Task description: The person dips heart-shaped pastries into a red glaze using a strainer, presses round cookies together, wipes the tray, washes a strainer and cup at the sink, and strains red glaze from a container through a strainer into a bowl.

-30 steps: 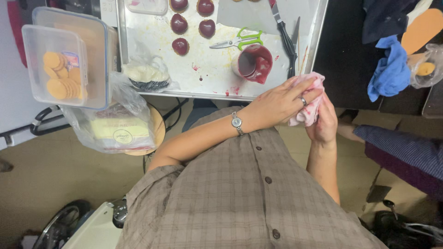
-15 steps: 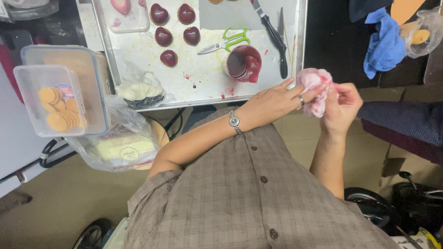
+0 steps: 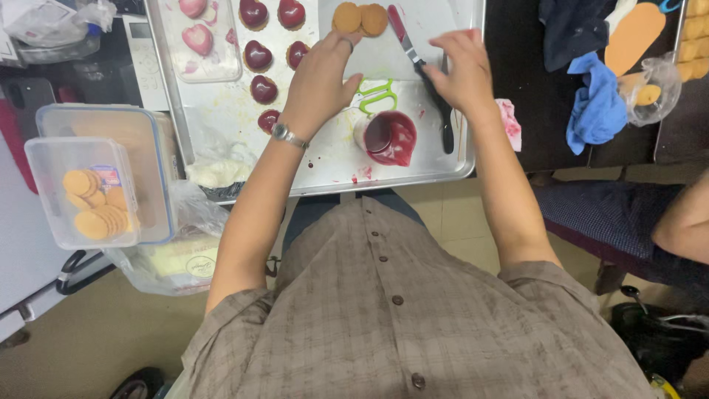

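Note:
My left hand (image 3: 322, 77) hovers open over the metal tray (image 3: 332, 174), fingers spread, just below two round brown biscuits (image 3: 360, 18) and beside green-handled scissors (image 3: 379, 94). My right hand (image 3: 459, 70) is open above a dark-handled palette knife (image 3: 419, 63), fingers loosely curled and holding nothing. A small cup of dark red glaze (image 3: 388, 137) stands between my hands. Several dark red glazed heart-shaped pieces (image 3: 264, 89) lie at the tray's left. A pink-stained cloth (image 3: 509, 123) lies at the tray's right edge.
A clear lidded box of round biscuits (image 3: 90, 198) sits at the left above a plastic bag (image 3: 177, 255). A blue cloth (image 3: 597, 100) and a bag of biscuits (image 3: 648, 89) lie on the dark table at right. Another person's arm (image 3: 683, 222) shows at right.
Both hands let go of the pink-stained cloth, which now lies by the tray's right edge, and moved up over the tray with fingers apart.

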Available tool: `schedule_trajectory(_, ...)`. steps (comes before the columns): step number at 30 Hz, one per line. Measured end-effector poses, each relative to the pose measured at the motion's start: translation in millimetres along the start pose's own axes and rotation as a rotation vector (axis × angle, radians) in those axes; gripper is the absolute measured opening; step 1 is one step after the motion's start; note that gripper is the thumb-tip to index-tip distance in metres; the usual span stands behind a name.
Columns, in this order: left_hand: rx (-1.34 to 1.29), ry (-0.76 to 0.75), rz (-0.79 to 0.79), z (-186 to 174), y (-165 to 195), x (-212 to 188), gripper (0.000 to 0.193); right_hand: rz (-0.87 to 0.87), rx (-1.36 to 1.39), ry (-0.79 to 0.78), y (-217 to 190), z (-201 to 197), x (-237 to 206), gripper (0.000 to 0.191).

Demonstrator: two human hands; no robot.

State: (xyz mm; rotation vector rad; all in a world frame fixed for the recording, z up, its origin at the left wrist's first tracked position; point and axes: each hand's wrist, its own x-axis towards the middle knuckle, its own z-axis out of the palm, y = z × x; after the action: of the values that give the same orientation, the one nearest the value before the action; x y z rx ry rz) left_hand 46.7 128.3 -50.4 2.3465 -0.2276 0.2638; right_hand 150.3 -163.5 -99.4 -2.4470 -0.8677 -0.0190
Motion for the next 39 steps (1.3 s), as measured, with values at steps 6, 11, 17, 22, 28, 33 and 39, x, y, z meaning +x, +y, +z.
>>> schedule_trajectory(6, 0.318, -0.084, -0.151, 69.9, -54.3, 57.7, 0.061, -0.278, -0.205, -0.165, -27.4, 49.2, 81.2, 0.069)
schedule_trajectory(11, 0.402, -0.23, -0.206, 88.3, -59.4, 71.5, 0.053, -0.363, -0.389, -0.19, -27.5, 65.6, 92.0, 0.059)
schedule_trajectory(17, 0.362, -0.247, -0.238, 90.9, -58.5, 61.2, 0.05, -0.37, -0.371, -0.249, -28.6, 64.9, 90.8, 0.044)
schedule_trajectory(22, 0.336, -0.247, -0.273, 88.7, -61.2, 47.3, 0.046, -0.329, -0.262, -0.253, -34.9, 66.7, 90.5, 0.057)
schedule_trajectory(28, 0.059, -0.08, -0.296, 68.7, -59.1, 13.4, 0.052, -0.374, -0.27, -0.259, -36.3, 82.6, 92.3, 0.061)
schedule_trajectory(33, -0.796, -0.08, -0.654, 44.0, -39.2, -16.2, 0.06, -0.44, -0.325, -0.344, -33.0, 94.3, 98.7, 0.045)
schedule_trajectory(39, -1.298, 0.022, -0.341, 10.4, 5.9, -37.6, 0.058, -0.442, -0.299, -0.375, -28.7, 101.5, 103.8, 0.034)
